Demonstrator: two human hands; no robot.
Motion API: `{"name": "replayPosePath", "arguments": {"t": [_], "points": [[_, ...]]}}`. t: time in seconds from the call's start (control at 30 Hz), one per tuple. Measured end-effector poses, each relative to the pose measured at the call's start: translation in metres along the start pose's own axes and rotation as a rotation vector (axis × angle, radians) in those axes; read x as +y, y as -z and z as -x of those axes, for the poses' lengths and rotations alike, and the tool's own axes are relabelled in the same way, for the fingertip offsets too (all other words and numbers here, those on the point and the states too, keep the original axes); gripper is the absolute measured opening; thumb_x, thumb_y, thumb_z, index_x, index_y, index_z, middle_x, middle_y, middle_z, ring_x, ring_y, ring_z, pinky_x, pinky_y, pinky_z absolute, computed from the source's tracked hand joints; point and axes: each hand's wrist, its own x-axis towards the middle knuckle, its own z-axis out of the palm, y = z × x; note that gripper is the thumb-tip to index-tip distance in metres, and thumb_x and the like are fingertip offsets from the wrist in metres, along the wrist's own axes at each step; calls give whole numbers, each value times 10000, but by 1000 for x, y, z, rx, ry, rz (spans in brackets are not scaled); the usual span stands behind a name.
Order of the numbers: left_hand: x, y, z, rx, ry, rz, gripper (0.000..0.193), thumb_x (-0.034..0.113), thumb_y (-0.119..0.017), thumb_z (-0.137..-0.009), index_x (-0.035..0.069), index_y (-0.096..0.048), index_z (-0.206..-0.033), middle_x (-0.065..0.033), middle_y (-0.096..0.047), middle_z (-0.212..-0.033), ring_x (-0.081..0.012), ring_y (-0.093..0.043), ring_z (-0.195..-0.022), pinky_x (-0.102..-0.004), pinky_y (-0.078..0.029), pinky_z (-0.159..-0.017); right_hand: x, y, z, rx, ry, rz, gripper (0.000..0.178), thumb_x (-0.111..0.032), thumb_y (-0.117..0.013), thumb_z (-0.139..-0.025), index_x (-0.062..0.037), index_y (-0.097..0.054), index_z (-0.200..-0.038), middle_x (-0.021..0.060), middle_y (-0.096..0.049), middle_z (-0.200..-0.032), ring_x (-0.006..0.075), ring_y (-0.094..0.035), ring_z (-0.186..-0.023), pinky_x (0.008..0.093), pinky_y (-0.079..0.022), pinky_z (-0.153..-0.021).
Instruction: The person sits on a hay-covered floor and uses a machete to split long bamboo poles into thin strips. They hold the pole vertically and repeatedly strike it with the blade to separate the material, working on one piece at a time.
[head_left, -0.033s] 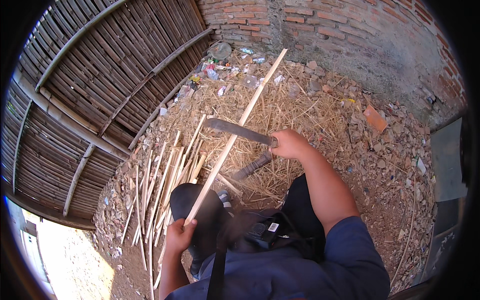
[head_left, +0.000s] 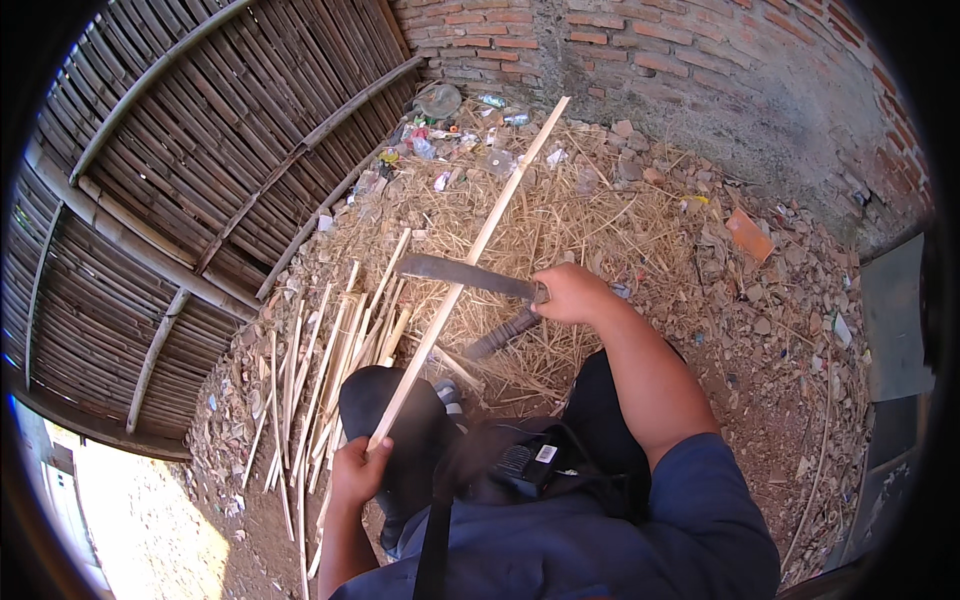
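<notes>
My left hand (head_left: pixel 358 472) is closed around the near end of a long, pale bamboo strip (head_left: pixel 500 207), which slants up and away to the right. My right hand (head_left: pixel 573 294) grips the handle of a machete (head_left: pixel 465 274). Its dark, broad blade points left and lies across the strip about midway along its length. Below the blade, a dark, ridged piece of wood (head_left: pixel 502 334) rests on the straw between my knees.
Many split bamboo strips (head_left: pixel 325 375) lie in a bundle on the left. Straw shavings (head_left: pixel 610 220) and rubble cover the ground ahead. A bamboo slat wall (head_left: pixel 200 130) stands left, a brick wall (head_left: pixel 660 65) at the back. An orange tile piece (head_left: pixel 749 236) lies at right.
The machete and my right hand have shifted slightly nearer to me and to the left along the strip. The strip's far end has moved a little left. My left hand stays put.
</notes>
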Motion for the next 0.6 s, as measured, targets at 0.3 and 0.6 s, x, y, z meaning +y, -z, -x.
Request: {"name": "replayPosePath", "arguments": {"t": [0.3,0.6], "points": [[0,0,5,49,-23,-71,521,466,-729,-895,3,-595,-697,-105,-522,-540,-179,-501,-515,-387,-402,-506,2,1,-8,-43,-50,-162,266,-297,-788,-780,-90,-711,-928,148,-706,-856,328,-700,-869,443,-535,-764],[-2,-8,3,121,-98,-125,511,447,-728,-892,20,-562,-664,-154,-527,-512,-293,-550,-461,-420,-408,-477,-20,-5,7,-107,26,23,300,-285,-779,-781,-115,-720,-1022,140,-710,-900,335,-697,-895,453,-543,-779]]}}
